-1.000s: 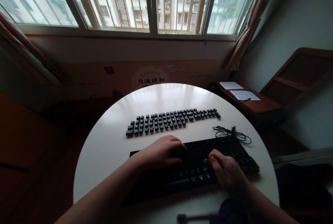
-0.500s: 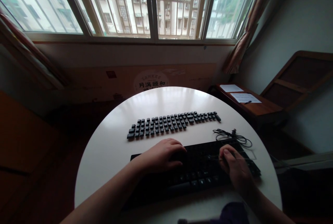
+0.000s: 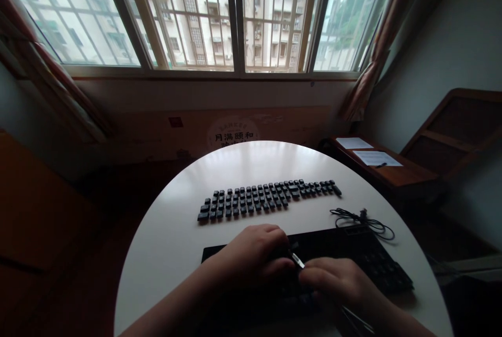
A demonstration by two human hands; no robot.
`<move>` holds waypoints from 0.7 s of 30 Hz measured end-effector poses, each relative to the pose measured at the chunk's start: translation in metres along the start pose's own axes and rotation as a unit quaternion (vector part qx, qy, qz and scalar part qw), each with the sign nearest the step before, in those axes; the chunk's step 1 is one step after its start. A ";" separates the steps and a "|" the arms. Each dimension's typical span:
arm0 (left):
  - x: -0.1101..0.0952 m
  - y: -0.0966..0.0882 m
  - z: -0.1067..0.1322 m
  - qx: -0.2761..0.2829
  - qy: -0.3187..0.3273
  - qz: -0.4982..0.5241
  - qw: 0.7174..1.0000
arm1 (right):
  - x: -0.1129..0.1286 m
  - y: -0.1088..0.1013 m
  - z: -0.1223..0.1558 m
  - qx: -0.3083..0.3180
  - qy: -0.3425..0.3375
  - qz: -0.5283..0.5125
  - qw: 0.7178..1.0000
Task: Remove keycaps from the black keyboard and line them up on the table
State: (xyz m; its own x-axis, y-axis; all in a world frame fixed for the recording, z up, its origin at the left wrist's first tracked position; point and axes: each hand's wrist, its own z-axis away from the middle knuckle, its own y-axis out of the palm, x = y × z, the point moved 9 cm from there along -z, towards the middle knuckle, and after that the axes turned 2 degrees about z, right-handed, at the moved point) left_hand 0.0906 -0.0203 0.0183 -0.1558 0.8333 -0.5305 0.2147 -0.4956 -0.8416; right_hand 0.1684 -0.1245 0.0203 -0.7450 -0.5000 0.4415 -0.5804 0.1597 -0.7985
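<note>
A black keyboard (image 3: 333, 245) lies near the front of the round white table, with both my hands over it. My right hand (image 3: 337, 279) is closed on a small brush (image 3: 297, 259) with a silvery ferrule and dark tip. Thin wire prongs (image 3: 356, 320) show behind that hand. My left hand (image 3: 254, 253) is curled above the left half of the keyboard, thumb and fingers close to the brush tip. Whatever is between its fingers is hidden in shadow. Loose black keycaps (image 3: 251, 201) are laid out in rows beyond the keyboard.
A coiled black cable (image 3: 363, 219) lies on the white table (image 3: 160, 253) behind the keyboard's right end. To the right, a brown wooden chair (image 3: 396, 176) holds papers (image 3: 376, 158) and a pen. A barred window (image 3: 270, 28) and curtains are at the back.
My right hand has moved left from the keyboard's right part, bringing the brush up to my left hand. The left thumb has shifted slightly right. The camera view has tilted up a little.
</note>
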 end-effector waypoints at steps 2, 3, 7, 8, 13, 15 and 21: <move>0.004 -0.003 0.000 -0.009 -0.004 0.007 1.000 | 0.003 0.003 -0.002 -0.008 -0.034 0.046 0.998; 0.004 -0.004 0.000 -0.013 -0.004 0.007 1.000 | 0.003 0.004 -0.002 -0.016 -0.046 0.053 0.997; 0.003 -0.003 -0.001 -0.009 -0.003 -0.005 1.000 | 0.002 0.001 0.000 -0.056 -0.063 0.073 0.994; 0.002 -0.002 -0.001 -0.009 -0.004 -0.010 1.000 | 0.002 -0.002 0.001 -0.073 -0.060 0.081 0.992; 0.001 -0.004 0.001 -0.025 -0.012 -0.039 0.999 | 0.008 -0.020 0.006 -0.170 -0.053 0.113 0.977; 0.002 -0.005 0.002 -0.025 -0.020 -0.044 0.999 | 0.011 -0.025 0.008 -0.198 -0.049 0.141 0.969; -0.003 -0.007 0.003 -0.027 -0.019 -0.043 0.999 | 0.015 -0.034 0.010 -0.241 -0.062 0.187 0.950</move>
State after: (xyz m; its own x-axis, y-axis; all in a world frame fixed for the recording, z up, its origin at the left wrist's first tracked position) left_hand 0.0865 -0.0203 0.0259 -0.2125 0.8619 -0.4604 0.2506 -0.4074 -0.8782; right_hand 0.1802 -0.1462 0.0505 -0.9016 -0.4233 0.0890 -0.3887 0.7023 -0.5964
